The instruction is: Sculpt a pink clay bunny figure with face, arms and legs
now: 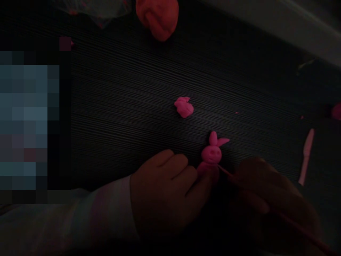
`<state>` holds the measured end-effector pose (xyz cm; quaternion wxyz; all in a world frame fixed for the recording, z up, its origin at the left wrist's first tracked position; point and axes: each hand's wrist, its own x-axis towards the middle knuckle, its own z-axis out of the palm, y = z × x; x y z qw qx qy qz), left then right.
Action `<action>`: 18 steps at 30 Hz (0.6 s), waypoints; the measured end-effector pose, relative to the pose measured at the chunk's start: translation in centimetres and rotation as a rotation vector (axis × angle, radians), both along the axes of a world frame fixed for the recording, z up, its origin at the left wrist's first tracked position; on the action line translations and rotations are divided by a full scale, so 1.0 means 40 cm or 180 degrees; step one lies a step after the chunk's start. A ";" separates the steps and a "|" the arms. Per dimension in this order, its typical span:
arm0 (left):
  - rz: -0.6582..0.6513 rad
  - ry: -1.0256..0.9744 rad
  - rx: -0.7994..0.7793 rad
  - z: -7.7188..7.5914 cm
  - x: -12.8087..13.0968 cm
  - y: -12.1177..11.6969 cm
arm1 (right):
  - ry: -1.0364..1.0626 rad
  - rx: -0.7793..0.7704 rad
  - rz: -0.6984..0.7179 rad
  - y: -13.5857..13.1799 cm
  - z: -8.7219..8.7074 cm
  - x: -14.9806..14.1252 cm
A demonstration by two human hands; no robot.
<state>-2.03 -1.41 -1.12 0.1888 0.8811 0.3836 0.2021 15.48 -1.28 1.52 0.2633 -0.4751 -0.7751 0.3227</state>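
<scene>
On my feed: left hand (pixel 165 192) curled, holding pink rabbit (pixel 211 155) by its body | right hand (pixel 279 199) gripping thin stick (pixel 226 171), tip at neck | pink lump (pixel 183 107) nearby

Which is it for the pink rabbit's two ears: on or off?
On: both ears meet the top of the head, one pointing up, the other slanting toward the picture's right.

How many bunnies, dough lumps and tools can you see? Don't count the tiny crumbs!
Bunny figure: 1
Dough lumps: 3 (red lump, pink lump, and magenta lump cut off by the picture's edge)
Tools: 2 (pink knife, and thin stick in the right hand)
Total: 6
</scene>
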 end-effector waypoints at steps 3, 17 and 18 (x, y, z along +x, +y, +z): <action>-0.0012 0.0014 0.0019 0.002 0.000 -0.001 | -0.0021 -0.0009 -0.0017 0.006 -0.004 0.000; 0.0002 -0.0054 -0.0113 0.001 0.001 -0.002 | 0.0164 0.0166 0.0064 0.007 -0.020 -0.005; -0.0002 -0.0057 -0.0112 0.001 0.000 -0.002 | 0.0138 0.0163 0.0088 0.008 -0.019 -0.006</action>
